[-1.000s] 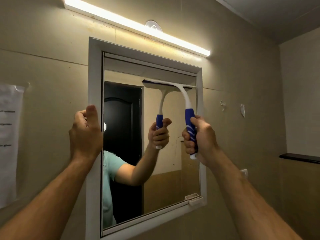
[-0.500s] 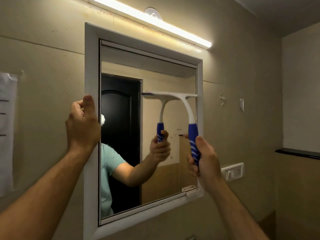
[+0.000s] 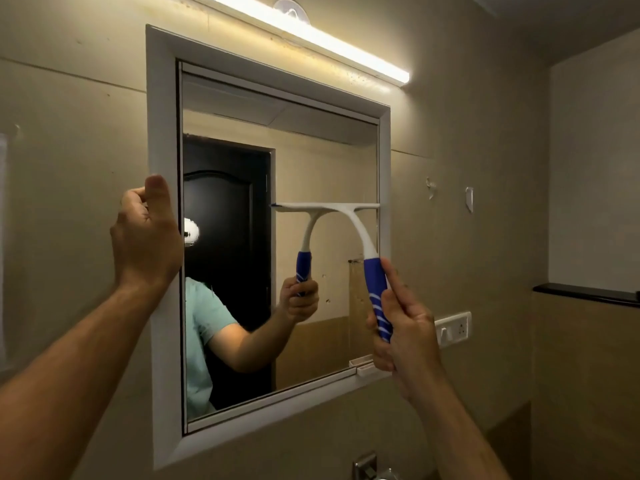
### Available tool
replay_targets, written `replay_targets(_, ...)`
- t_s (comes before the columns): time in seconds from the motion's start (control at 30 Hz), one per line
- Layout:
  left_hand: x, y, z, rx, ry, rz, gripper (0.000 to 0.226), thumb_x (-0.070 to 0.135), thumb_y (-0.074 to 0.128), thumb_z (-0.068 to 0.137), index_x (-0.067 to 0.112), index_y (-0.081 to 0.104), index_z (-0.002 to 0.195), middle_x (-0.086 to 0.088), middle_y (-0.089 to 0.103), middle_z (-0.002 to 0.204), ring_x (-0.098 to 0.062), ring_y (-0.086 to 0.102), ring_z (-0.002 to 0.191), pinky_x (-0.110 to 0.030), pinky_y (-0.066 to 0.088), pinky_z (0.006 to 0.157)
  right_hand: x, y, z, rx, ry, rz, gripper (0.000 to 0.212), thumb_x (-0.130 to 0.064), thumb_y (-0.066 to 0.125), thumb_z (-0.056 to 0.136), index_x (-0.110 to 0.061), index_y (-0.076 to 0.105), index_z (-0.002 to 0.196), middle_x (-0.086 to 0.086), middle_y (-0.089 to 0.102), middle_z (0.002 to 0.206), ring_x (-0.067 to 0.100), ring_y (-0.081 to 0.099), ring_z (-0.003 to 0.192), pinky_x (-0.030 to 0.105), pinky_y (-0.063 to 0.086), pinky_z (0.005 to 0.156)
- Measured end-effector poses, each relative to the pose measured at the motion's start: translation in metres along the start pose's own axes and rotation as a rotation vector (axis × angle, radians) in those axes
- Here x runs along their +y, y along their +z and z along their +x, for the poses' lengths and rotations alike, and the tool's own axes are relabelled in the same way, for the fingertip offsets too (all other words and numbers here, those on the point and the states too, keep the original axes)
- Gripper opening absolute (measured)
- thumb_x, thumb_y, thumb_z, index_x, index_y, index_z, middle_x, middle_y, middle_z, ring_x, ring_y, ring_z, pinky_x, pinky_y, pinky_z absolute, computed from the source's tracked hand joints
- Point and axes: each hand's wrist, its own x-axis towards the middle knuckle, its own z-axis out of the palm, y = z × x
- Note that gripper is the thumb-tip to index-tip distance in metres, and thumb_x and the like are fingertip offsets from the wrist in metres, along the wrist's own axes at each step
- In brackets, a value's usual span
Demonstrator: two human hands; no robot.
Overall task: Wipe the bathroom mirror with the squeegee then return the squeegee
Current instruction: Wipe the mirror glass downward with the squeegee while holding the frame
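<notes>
The squeegee (image 3: 349,233) is right of the centre of the picture. Its white blade bar lies level against the glass of the mirror (image 3: 311,161), with its right end at the inner edge of the frame. A curved white neck goes down to a blue handle with white stripes; no brand or writing can be read on it. The right hand (image 3: 403,327), at lower right, holds the handle with fingers curled round it, and the index finger lies straight along the handle's side. The left hand (image 3: 147,233), at middle left, grips the mirror's white, smooth frame (image 3: 161,109), with the thumb up on its front face. A long light bar (image 3: 311,34) glows at the top. A white switch plate (image 3: 452,329) sits on the beige wall at the right.
</notes>
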Motion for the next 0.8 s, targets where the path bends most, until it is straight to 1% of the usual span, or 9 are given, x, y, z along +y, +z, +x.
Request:
replay_targets(0.1, -0.001, 0.0, 0.001, 0.002, 0.007, 0.0, 0.056, 0.064, 0.02, 0.094, 0.015, 0.047, 0.096, -0.001, 0.049, 0.078, -0.017, 0.044, 0.07, -0.029, 0.026, 0.059, -0.014, 0.003, 0.01, 0.027, -0.053, -0.038, 0.034, -0.034, 0.049, 0.091, -0.05, 0.062, 0.119, 0.01, 0.061, 0.095, 0.005, 0.051, 0.043, 0.016, 0.04, 0.037)
replay_targets(0.23, -0.002, 0.0, 0.001, 0.0, 0.005, -0.002, 0.057, 0.065, 0.02, 0.094, 0.015, 0.047, 0.098, -0.003, 0.049, 0.081, -0.018, 0.043, 0.073, -0.03, 0.026, 0.062, -0.028, 0.007, 0.024, 0.012, -0.076, -0.09, 0.035, -0.032, 0.045, 0.098, -0.052, 0.057, 0.124, 0.006, 0.061, 0.08, 0.005, 0.046, 0.041, 0.019, 0.039, 0.036)
replay_targets(0.37, -0.003, 0.001, 0.002, 0.004, -0.002, -0.004, 0.063, 0.065, 0.02, 0.094, 0.01, 0.05, 0.104, -0.004, 0.05, 0.085, -0.02, 0.044, 0.079, -0.032, 0.028, 0.066, -0.009, 0.0, 0.011, 0.006, -0.021, -0.079, 0.037, -0.032, 0.044, 0.098, -0.056, 0.059, 0.122, 0.006, 0.06, 0.079, 0.005, 0.045, 0.042, 0.019, 0.038, 0.036)
replay_targets(0.47, -0.002, 0.001, 0.002, 0.007, -0.003, -0.006, 0.062, 0.063, 0.021, 0.095, 0.01, 0.05, 0.105, -0.004, 0.05, 0.085, -0.018, 0.043, 0.078, -0.03, 0.026, 0.065, 0.013, -0.008, -0.009, -0.013, 0.035, -0.032, 0.038, -0.037, 0.047, 0.093, -0.059, 0.059, 0.121, 0.008, 0.058, 0.084, 0.004, 0.046, 0.043, 0.019, 0.038, 0.037)
replay_targets(0.57, 0.0, 0.001, 0.001, 0.015, -0.005, 0.003, 0.058, 0.061, 0.021, 0.096, 0.011, 0.05, 0.102, 0.002, 0.048, 0.075, -0.015, 0.039, 0.064, -0.027, 0.024, 0.056, 0.024, -0.012, -0.019, -0.061, 0.052, 0.003, 0.041, -0.04, 0.048, 0.088, -0.058, 0.057, 0.124, 0.008, 0.057, 0.074, 0.012, 0.044, 0.044, 0.024, 0.04, 0.037)
replay_targets(0.63, 0.0, 0.0, 0.0, 0.016, 0.001, 0.008, 0.058, 0.062, 0.02, 0.095, 0.013, 0.05, 0.103, 0.011, 0.042, 0.068, -0.003, 0.036, 0.058, -0.027, 0.02, 0.049, 0.021, -0.013, -0.013, -0.076, 0.037, -0.019, 0.036, -0.031, 0.046, 0.096, -0.052, 0.057, 0.123, 0.008, 0.058, 0.069, 0.017, 0.05, 0.046, 0.028, 0.047, 0.039)
replay_targets(0.67, 0.0, 0.0, 0.0, 0.017, 0.001, 0.009, 0.061, 0.063, 0.02, 0.095, 0.012, 0.051, 0.104, 0.013, 0.04, 0.068, -0.003, 0.036, 0.058, -0.027, 0.019, 0.049, 0.017, -0.014, -0.007, -0.076, 0.026, -0.047, 0.037, -0.022, 0.045, 0.1, -0.049, 0.056, 0.121, 0.008, 0.059, 0.068, 0.018, 0.053, 0.048, 0.029, 0.049, 0.04)
replay_targets(0.73, -0.001, 0.0, 0.0, 0.015, 0.0, 0.008, 0.064, 0.065, 0.019, 0.094, 0.011, 0.051, 0.106, 0.012, 0.04, 0.069, -0.013, 0.039, 0.063, -0.028, 0.019, 0.054, 0.006, -0.014, 0.005, -0.064, -0.006, -0.117, 0.042, -0.011, 0.041, 0.1, -0.047, 0.056, 0.118, 0.008, 0.061, 0.07, 0.017, 0.053, 0.048, 0.028, 0.047, 0.039)
replay_targets(0.8, -0.002, 0.0, 0.001, 0.011, -0.002, 0.009, 0.064, 0.065, 0.019, 0.094, 0.011, 0.051, 0.107, 0.006, 0.044, 0.072, -0.017, 0.042, 0.074, -0.027, 0.023, 0.06, -0.003, -0.011, 0.013, -0.026, -0.04, -0.179, 0.045, -0.01, 0.041, 0.1, -0.047, 0.056, 0.119, 0.008, 0.064, 0.076, 0.013, 0.051, 0.047, 0.023, 0.043, 0.038)
